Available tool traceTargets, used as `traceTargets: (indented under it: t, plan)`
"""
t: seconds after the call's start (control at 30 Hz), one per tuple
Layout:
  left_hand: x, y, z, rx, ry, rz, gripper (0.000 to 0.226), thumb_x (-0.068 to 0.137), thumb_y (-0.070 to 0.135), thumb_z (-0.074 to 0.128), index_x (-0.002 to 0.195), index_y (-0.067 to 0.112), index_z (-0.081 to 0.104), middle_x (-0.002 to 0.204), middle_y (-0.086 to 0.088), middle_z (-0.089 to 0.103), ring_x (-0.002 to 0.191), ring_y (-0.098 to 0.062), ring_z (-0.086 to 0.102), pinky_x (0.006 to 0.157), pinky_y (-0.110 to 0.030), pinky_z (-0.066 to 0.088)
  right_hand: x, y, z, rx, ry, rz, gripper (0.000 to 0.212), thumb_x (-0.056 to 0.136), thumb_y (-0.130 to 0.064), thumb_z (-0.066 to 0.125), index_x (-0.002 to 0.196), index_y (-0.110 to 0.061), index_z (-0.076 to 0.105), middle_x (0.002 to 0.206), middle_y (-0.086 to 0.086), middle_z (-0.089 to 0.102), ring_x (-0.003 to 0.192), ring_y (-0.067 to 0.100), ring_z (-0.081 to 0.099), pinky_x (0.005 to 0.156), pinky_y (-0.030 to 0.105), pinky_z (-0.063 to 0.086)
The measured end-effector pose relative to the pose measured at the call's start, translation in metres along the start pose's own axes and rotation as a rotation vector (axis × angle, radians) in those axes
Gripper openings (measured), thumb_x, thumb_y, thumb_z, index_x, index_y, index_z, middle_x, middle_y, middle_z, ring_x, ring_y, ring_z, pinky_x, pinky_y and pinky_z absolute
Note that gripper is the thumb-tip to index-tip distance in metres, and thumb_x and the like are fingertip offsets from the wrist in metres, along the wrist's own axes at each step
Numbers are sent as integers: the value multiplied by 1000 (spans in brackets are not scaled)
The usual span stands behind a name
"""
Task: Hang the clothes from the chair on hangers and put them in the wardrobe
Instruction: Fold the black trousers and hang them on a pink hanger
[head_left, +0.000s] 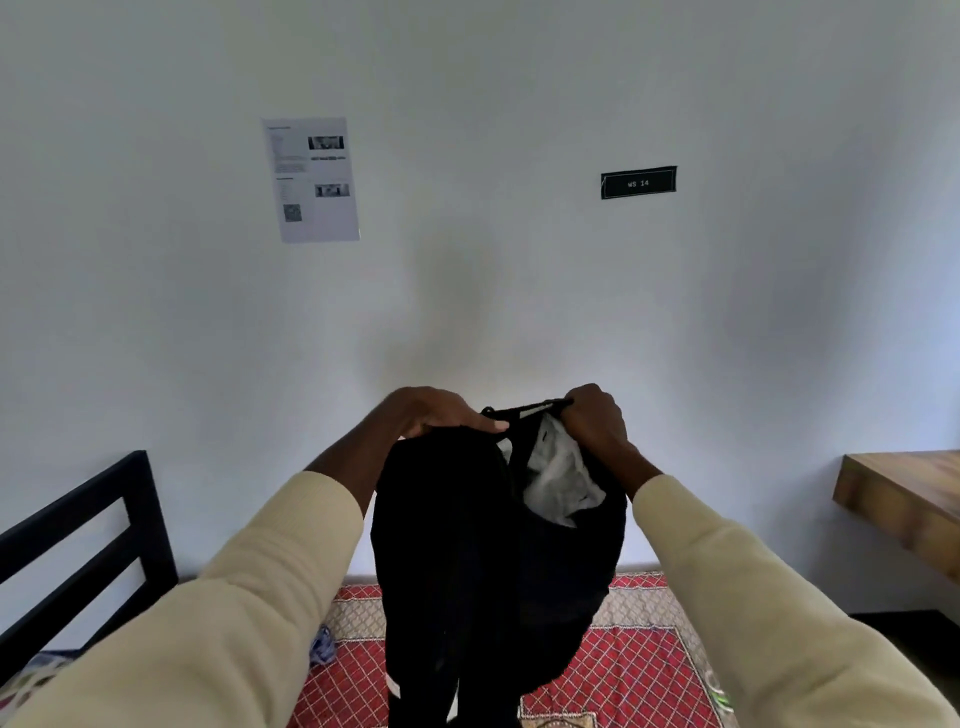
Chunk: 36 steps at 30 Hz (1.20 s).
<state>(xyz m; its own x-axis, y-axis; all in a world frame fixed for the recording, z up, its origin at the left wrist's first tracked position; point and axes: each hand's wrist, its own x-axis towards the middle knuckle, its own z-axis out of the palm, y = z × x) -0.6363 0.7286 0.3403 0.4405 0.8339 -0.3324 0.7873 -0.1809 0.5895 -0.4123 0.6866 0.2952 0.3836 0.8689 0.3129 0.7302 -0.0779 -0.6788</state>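
Observation:
A black garment (483, 561) with a white inner lining hangs in front of me at chest height, facing a white wall. My left hand (441, 413) grips its upper left edge from above. My right hand (595, 421) grips the upper right edge, where a thin black bar or strap (524, 409), possibly a hanger, runs between both hands. The garment's lower part drops out of the frame. No wardrobe is in view.
A black chair back (104, 540) stands at the left with patterned cloth (31, 675) at its base. A wooden table edge (904, 493) juts in at the right. A red patterned rug (639, 665) covers the floor. A paper sheet (311, 179) and black label (638, 182) hang on the wall.

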Motion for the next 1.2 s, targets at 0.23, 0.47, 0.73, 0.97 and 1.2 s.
traceTargets:
  t: [0.23,0.47,0.73,0.97,1.2]
  plan:
    - [-9,-28,7,-115,-334,38,24,79,3,77,102,3,69,105,-17,71,94,-29,69,90,-40,57,15,-11,-4,-222,27,-109,8,84,-17,58,79,-11,55,86,9,61,86,33,62,67,29,39]
    - [0,-62,14,-123,-48,56,46,74,35,84,109,8,72,108,-15,73,97,-29,70,90,-39,55,26,-10,-16,-379,59,-136,9,85,-12,57,79,-10,51,88,13,61,88,36,64,68,31,42]
    - [-6,-47,-46,65,502,211,27,75,21,83,92,6,68,90,-8,66,82,-21,61,64,-25,42,16,15,-44,-518,-220,-374,49,78,-34,76,115,-12,53,102,9,61,93,29,58,76,37,44]
    - [-27,-45,-89,523,1004,17,28,83,4,54,109,0,62,115,-24,56,109,-42,57,90,-44,50,16,45,-65,-598,155,58,38,85,-28,56,119,-9,54,115,14,57,107,36,58,90,40,46]
    - [-27,-40,-82,-344,652,-100,23,97,15,41,107,2,57,63,-14,65,41,-20,62,42,-30,55,24,0,-69,545,244,320,22,84,-8,42,95,-2,59,55,7,65,41,16,61,46,27,51]
